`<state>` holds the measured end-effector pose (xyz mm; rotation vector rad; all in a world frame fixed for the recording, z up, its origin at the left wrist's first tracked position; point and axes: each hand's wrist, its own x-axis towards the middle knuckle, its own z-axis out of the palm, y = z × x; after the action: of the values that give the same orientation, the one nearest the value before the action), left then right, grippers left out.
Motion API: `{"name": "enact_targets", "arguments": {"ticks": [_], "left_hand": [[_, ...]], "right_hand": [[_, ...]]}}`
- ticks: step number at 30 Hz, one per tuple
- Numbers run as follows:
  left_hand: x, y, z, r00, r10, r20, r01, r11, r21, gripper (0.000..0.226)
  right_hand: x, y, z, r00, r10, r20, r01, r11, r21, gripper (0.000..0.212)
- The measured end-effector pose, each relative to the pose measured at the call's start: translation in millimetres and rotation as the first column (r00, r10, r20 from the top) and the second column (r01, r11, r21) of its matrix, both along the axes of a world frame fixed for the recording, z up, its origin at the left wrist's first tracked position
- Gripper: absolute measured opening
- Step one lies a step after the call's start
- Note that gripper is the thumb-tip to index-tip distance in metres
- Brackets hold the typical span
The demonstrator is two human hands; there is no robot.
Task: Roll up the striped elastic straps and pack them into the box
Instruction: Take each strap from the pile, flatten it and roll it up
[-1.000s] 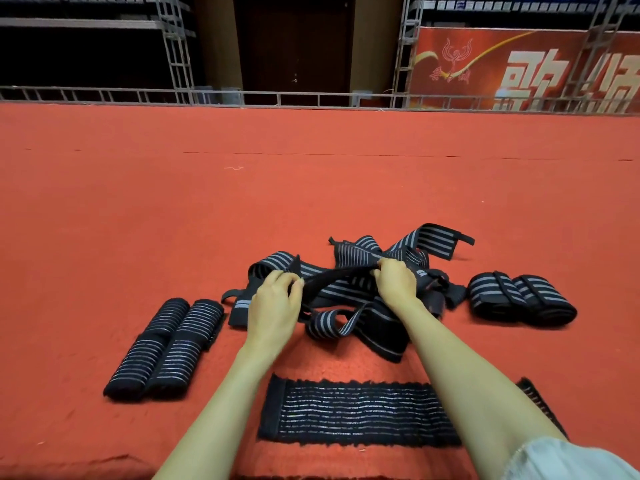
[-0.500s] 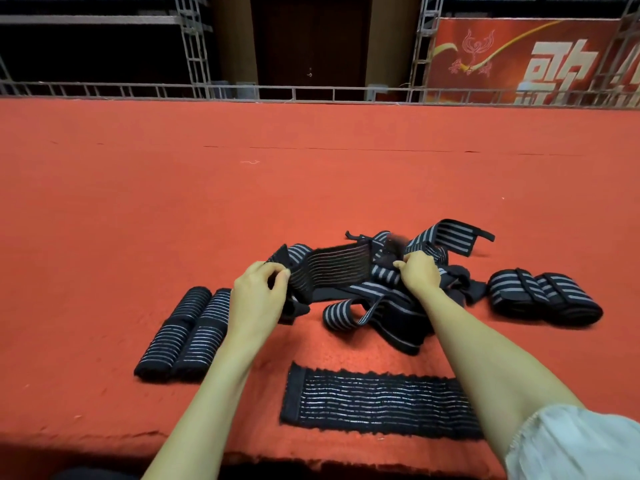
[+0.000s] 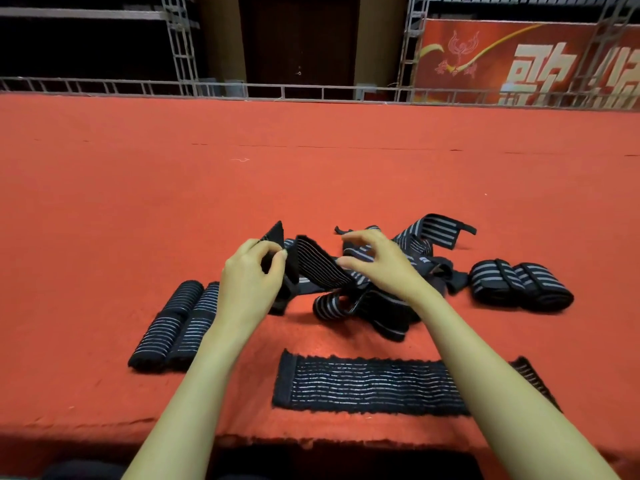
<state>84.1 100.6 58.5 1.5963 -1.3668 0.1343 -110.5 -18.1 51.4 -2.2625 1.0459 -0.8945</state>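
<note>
Left hand (image 3: 252,282) of the person pinches the dark end of one strap (image 3: 320,268) between thumb and forefinger and holds it lifted above the red cloth (image 3: 104,220). From there the strap runs down to the right into the pile of loose straps (image 3: 391,306), which lies in the middle of the cloth. The right hand (image 3: 381,268) hovers over this pile with fingers spread and a little bent. It grips nothing, though I cannot tell well if its thumb touches the lifted strap. Two finished rolls (image 3: 173,327) lie side by side just left of the pile, two more rolls (image 3: 519,285) lie to the right, and one flat strap (image 3: 370,386) is stretched out near the front edge. I see no box from here.

The strap looks light, soft and stretchy, so I think it will sag and twist when held at only one point. It seems better to take it at the stiffer dark end, where the left hand has it, draw it free of the tangle, lay it flat, and roll from that end with gentle tension so the roll does not spring open.
</note>
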Motion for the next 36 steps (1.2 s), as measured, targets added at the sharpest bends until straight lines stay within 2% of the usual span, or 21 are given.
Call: {"name": "enact_targets", "arguments": {"ticks": [1, 3, 5, 7, 13, 16, 18, 21, 23, 27, 29, 32, 34, 36], "left_hand": [[-3, 2, 4, 1.000, -0.009, -0.007, 0.009, 1.000, -0.016, 0.009], [-8, 7, 11, 0.999, -0.041, -0.023, 0.039, 0.998, -0.044, 0.009], [-12, 13, 16, 0.995, -0.087, -0.042, 0.084, 0.994, -0.075, 0.009], [-14, 20, 19, 0.988, -0.134, -0.076, 0.127, 0.987, -0.095, 0.009], [-19, 30, 10, 0.967, -0.161, -0.200, 0.155, 0.987, -0.045, 0.009], [-35, 33, 1, 0.951, -0.180, -0.250, 0.185, 0.983, -0.005, 0.009], [-48, 36, -5, 0.944, -0.208, -0.256, 0.216, 0.976, 0.004, 0.008], [-66, 37, -14, 0.923, -0.255, -0.289, 0.269, 0.963, 0.012, 0.009], [-73, 36, -22, 0.896, -0.280, -0.346, 0.305, 0.952, 0.020, 0.016], [-71, 41, -46, 0.874, -0.286, -0.393, 0.319, 0.947, 0.022, 0.030], [-66, 45, -56, 0.857, -0.250, -0.451, 0.290, 0.957, 0.019, 0.043], [-58, 49, -70, 0.866, -0.124, -0.484, 0.209, 0.970, 0.126, 0.056], [-53, 51, -79, 0.883, -0.051, -0.467, 0.167, 0.963, 0.212, 0.054], [-48, 54, -85, 0.886, -0.006, -0.464, 0.145, 0.953, 0.264, 0.047]], "right_hand": [[4, 9, 3, 0.996, 0.085, -0.017, -0.084, 0.995, 0.050, 0.049], [10, 19, 3, 0.986, 0.136, -0.095, -0.133, 0.990, 0.034, 0.052], [12, 21, 1, 0.990, 0.068, -0.124, -0.075, 0.996, -0.051, 0.039], [6, 24, 4, 0.999, -0.027, -0.042, 0.022, 0.994, -0.111, 0.025], [-46, 39, 16, 0.979, -0.164, 0.124, 0.179, 0.976, -0.126, 0.015], [-77, 42, 8, 0.960, -0.260, 0.100, 0.273, 0.950, -0.152, 0.011], [-94, 44, -1, 0.946, -0.319, 0.055, 0.323, 0.920, -0.223, 0.012], [-119, 50, -9, 0.897, -0.442, 0.014, 0.429, 0.861, -0.275, 0.015], [-136, 53, -15, 0.861, -0.509, -0.003, 0.495, 0.838, -0.230, 0.016], [-164, 60, -30, 0.807, -0.575, 0.134, 0.588, 0.802, -0.106, 0.016], [-175, 66, -39, 0.768, -0.624, 0.142, 0.638, 0.764, -0.098, 0.017], [-189, 70, -54, 0.741, -0.641, 0.198, 0.652, 0.758, 0.015, 0.019], [-194, 73, -63, 0.733, -0.643, 0.220, 0.633, 0.764, 0.125, 0.023], [-196, 75, -71, 0.732, -0.645, 0.218, 0.626, 0.764, 0.160, 0.023]]}}
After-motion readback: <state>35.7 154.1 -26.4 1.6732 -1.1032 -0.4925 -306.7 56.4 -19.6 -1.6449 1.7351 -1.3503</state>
